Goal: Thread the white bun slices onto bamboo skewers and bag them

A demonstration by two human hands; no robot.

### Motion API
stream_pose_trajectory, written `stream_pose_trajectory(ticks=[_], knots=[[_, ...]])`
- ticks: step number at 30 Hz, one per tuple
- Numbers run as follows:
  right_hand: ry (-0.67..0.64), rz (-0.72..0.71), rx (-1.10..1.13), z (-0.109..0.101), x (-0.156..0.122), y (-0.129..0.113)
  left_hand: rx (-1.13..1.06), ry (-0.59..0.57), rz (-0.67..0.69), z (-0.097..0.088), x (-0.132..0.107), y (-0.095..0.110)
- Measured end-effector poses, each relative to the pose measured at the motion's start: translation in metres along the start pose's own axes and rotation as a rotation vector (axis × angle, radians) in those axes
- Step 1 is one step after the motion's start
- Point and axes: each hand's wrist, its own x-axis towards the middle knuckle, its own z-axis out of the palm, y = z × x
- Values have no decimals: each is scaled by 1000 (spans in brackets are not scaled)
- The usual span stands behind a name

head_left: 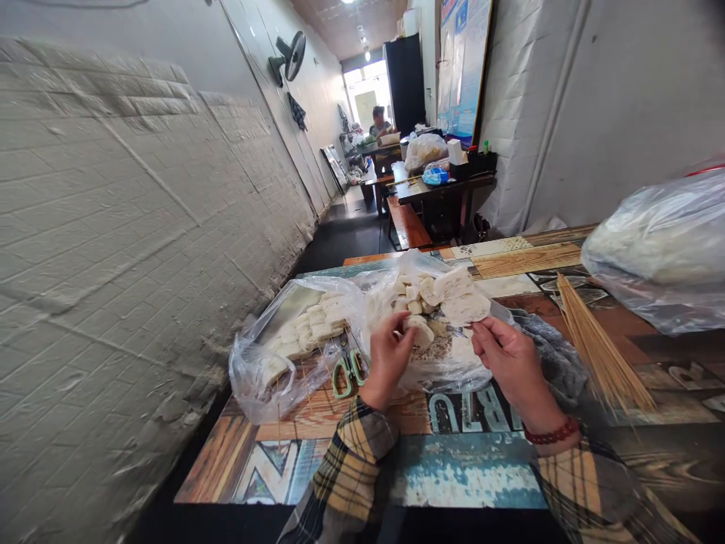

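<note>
My left hand [390,357] is closed, its thumb and fingers pinching a small pale bread-like slice [420,331]. Between the thumb and fingers of my right hand [504,353] is the edge of a larger flat pale slice [465,308]. Both hands are over an opened clear plastic bag [453,374] with cut pale pieces [416,291] and brown crumbs in it. To the left, skewered pale pieces [317,321] lie in rows on another clear bag [249,378]. Green-handled scissors [343,376] rest beside my left hand.
A bundle of thin wooden skewers [603,351] lies on the patterned table [476,468] at right. Behind it sits a full plastic bag [651,249]. A grey cloth [547,351] is near my right hand. Further back are another table [419,190], a bench [406,221] and a seated person [379,121].
</note>
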Motion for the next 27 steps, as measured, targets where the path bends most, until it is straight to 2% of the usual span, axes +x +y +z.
stream_pose_trajectory(ticks=[2,4,8,10,14,19,21,23,25,27], knots=[[-48,13,31,-1,0,3,148,-103,116,3,-2,1],[-70,21,57,-2,0,5,248,-137,200,1,-2,3],[-78,26,78,-2,0,5,346,-2,184,-16,2,5],[-80,30,81,-3,0,4,411,26,178,-25,4,6],[-84,34,78,-3,0,3,634,-87,217,-34,4,10],[-70,32,74,-3,1,7,846,-230,229,-32,-2,13],[-72,32,76,-3,1,8,830,-238,235,-31,-2,12],[-81,32,77,-3,1,8,722,-223,218,-30,0,11],[-85,27,70,-3,0,9,518,-170,164,-28,2,10],[-80,18,56,-3,0,9,226,-111,61,-27,3,8]])
